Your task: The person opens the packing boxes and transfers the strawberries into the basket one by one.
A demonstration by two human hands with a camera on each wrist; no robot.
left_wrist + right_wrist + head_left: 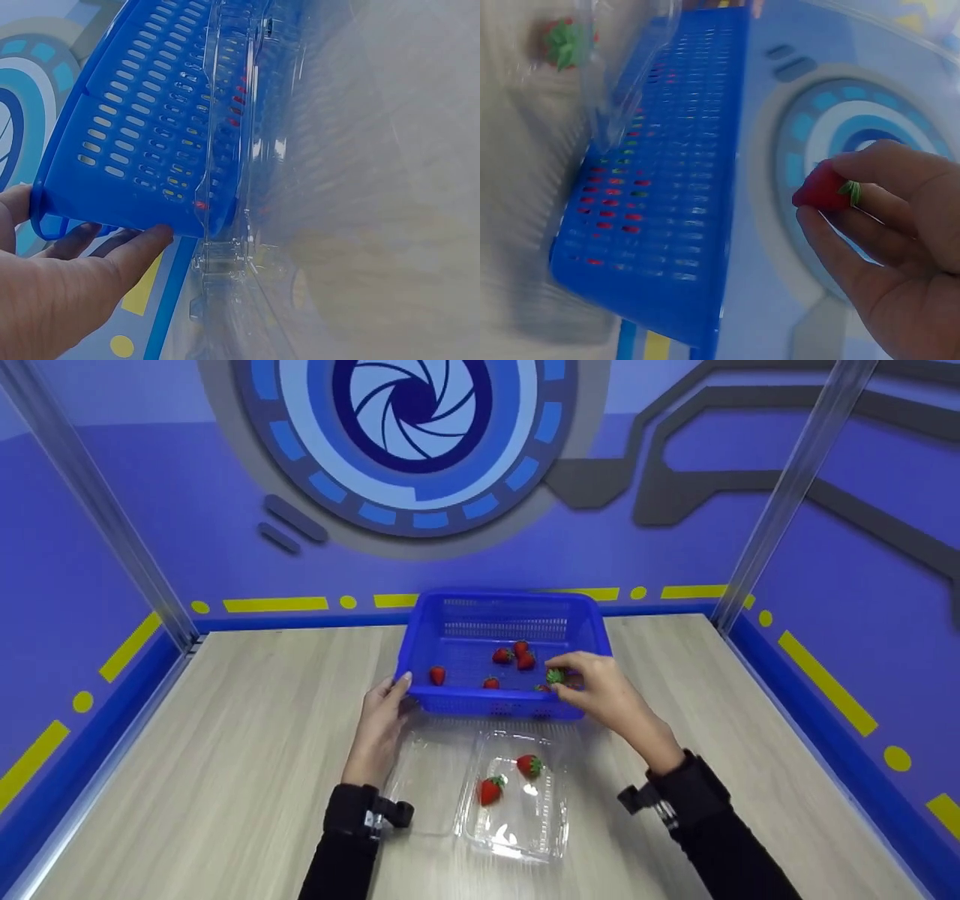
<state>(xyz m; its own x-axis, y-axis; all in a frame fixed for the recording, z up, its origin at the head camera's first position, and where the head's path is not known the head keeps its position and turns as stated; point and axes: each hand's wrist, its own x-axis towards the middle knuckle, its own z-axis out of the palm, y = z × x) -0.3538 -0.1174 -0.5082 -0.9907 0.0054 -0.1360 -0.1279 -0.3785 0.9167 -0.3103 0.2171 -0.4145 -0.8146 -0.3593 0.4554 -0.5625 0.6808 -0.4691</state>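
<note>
A blue plastic basket (495, 703) with slotted walls holds several strawberries (437, 675) on its floor. My left hand (377, 731) grips the basket at its near left corner; in the left wrist view the thumb is at the rim and the fingers (142, 251) lie against the outer wall. Over the basket's near right corner, my right hand (609, 694) pinches a strawberry (825, 187) between thumb and fingertips, its green leaves turned toward the palm. Nearer me lies an opened clear plastic clamshell box (517, 829), with two strawberries (490, 790) in its right half.
The clamshell's transparent lid half (424, 787) lies flat on the left, close to the left wrist. Everything stands on a light wood table (270, 735). Blue printed panels (150, 510) enclose it at the back and both sides, the back one just behind the basket.
</note>
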